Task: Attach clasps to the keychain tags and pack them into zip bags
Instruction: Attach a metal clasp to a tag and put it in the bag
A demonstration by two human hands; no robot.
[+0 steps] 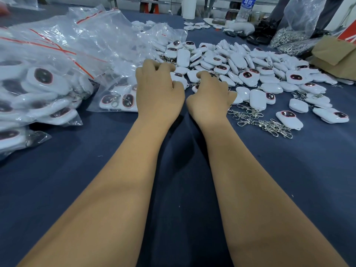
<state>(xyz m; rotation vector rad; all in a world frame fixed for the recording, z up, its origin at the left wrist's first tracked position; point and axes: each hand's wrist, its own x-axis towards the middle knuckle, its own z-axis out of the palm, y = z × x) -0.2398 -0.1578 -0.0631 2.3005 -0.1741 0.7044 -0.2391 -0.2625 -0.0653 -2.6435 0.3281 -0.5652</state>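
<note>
Bench (96, 170): covered in dark blue cloth; both bare forearms reach forward across it from the near edge.
Left hand (158, 93): knuckles up at the near edge of the tag pile, just right of the nearest zip bag; fingers curled down among the tags. What they hold, if anything, is hidden under the hand, so I cannot tell.
Right hand (210, 97): close beside the left, also knuckles up; fingers curled onto the tags, thumb side toward the left hand. Whether it grips a tag I cannot tell.
Clasps (264, 124): a loose silver tangle lying on the cloth to the right of the right hand, near side of the pile.
Tags (256, 74): a wide heap of white rounded tags, many showing a dark oval window with a red rim, spread beyond and right of both hands.
Zip bags (44, 74): clear, red-striped, stacked at left; filled with tags that have clasps on.
Cardboard (335, 54): brown piece at the far right.
Bottle (246, 8): clear, blue label, at the far edge.
</note>
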